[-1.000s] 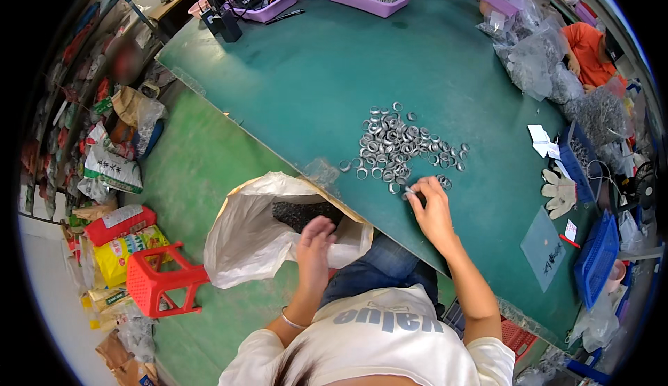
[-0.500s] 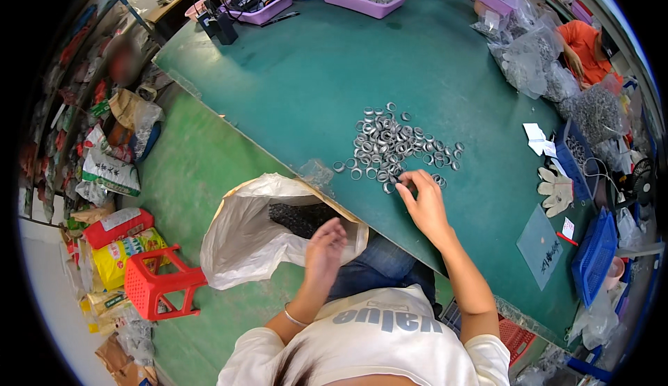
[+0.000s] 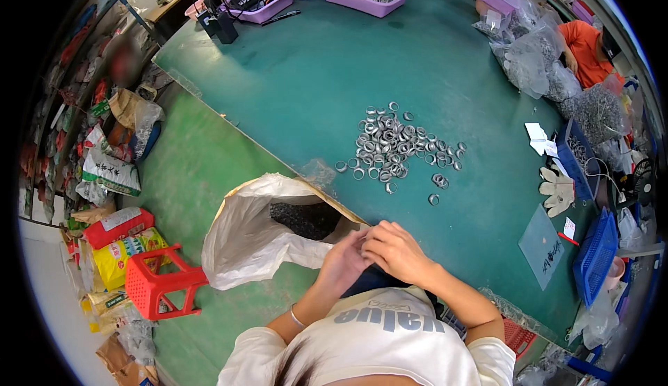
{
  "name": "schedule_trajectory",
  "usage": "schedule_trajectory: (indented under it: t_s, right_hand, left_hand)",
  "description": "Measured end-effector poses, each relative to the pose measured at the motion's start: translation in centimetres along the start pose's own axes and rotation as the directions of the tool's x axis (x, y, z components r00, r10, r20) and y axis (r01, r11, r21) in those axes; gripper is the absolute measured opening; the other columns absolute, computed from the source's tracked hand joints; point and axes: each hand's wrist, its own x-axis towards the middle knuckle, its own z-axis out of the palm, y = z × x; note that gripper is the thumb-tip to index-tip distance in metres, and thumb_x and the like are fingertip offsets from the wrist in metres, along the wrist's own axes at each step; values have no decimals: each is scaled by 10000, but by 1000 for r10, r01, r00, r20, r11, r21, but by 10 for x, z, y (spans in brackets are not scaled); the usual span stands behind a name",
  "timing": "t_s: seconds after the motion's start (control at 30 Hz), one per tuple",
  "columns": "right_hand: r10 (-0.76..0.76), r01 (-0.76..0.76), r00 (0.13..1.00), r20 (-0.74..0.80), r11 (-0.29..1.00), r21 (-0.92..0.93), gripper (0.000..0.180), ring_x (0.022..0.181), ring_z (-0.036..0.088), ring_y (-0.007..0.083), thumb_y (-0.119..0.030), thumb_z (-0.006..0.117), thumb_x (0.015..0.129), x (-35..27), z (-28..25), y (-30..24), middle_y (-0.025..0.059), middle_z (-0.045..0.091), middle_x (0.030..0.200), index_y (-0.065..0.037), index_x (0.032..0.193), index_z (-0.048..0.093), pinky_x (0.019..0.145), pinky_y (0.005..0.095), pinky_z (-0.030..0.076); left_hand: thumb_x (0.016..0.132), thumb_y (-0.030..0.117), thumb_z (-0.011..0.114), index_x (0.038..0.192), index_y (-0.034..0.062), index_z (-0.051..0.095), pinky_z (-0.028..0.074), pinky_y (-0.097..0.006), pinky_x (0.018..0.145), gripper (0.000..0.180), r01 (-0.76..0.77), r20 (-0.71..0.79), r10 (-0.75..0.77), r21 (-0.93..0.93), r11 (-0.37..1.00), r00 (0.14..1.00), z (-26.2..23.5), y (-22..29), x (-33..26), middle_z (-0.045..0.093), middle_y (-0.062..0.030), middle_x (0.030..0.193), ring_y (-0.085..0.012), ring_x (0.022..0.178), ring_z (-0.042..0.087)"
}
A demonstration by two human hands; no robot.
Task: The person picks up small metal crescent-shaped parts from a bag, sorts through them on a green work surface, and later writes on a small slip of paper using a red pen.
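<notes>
Both hands meet over the near edge of the green table, beside the mouth of a large white sack. My left hand point(image 3: 341, 266) is closed, its fingertips against those of my right hand point(image 3: 395, 250), which is closed too. Whatever is between the fingers is hidden or too small to make out. Beyond them on the table lies a loose pile of grey metal rings point(image 3: 390, 142), with a single ring point(image 3: 433, 199) apart on its near side. The open white sack point(image 3: 240, 247) holds a dark mass of small pieces point(image 3: 304, 220).
A red plastic stool point(image 3: 156, 288) stands on the floor to the left. Purple trays point(image 3: 365, 7) line the table's far side. White gloves point(image 3: 557, 191), blue baskets point(image 3: 595, 254) and bags of parts point(image 3: 525, 66) sit at the right, near a person in orange point(image 3: 586, 49).
My right hand has drawn back from the ring pile to my left hand. My left hand has shifted right to meet it. A single ring now lies apart near the pile.
</notes>
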Motion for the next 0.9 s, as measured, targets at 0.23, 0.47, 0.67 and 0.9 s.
schedule_trajectory:
  t_s: [0.23, 0.47, 0.67, 0.9]
  right_hand:
    - [230, -239, 903, -363, 971, 20, 124, 831, 545, 290, -97, 722, 745, 20, -16, 29, 94, 584, 824, -35, 802, 630, 752, 392, 427]
    - [181, -264, 929, -322, 935, -235, 153, 902, 479, 327, -85, 701, 755, 27, 14, 54, 137, 514, 936, -26, 844, 592, 761, 408, 407]
    - [52, -52, 999, 4, 972, 229, 119, 909, 524, 324, -52, 707, 761, 14, 8, -3, 136, 561, 941, -18, 805, 602, 830, 398, 434]
    - [302, -275, 883, -359, 953, 126, 83, 862, 559, 299, -32, 682, 784, 43, -8, 50, 117, 597, 880, -16, 843, 626, 785, 382, 453]
  left_hand:
    - [906, -16, 501, 1203, -33, 543, 481, -262, 766, 301, -61, -135, 74, 101, 993, 988, -7, -3, 4, 603, -82, 1017, -126, 855, 570]
    - [916, 24, 510, 1194, -24, 556, 478, -252, 742, 285, -53, -133, 64, 84, 995, 989, -2, 2, 3, 608, -83, 1001, -122, 820, 559]
    - [930, 74, 521, 1199, -18, 559, 472, -256, 724, 287, -24, -308, 41, 57, 998, 950, 25, 9, 4, 610, -65, 976, -124, 806, 540]
    - [912, 32, 509, 1241, 0, 533, 473, -243, 776, 330, -212, -295, 326, 360, 909, 898, -59, 42, -7, 604, -77, 1076, -137, 932, 566]
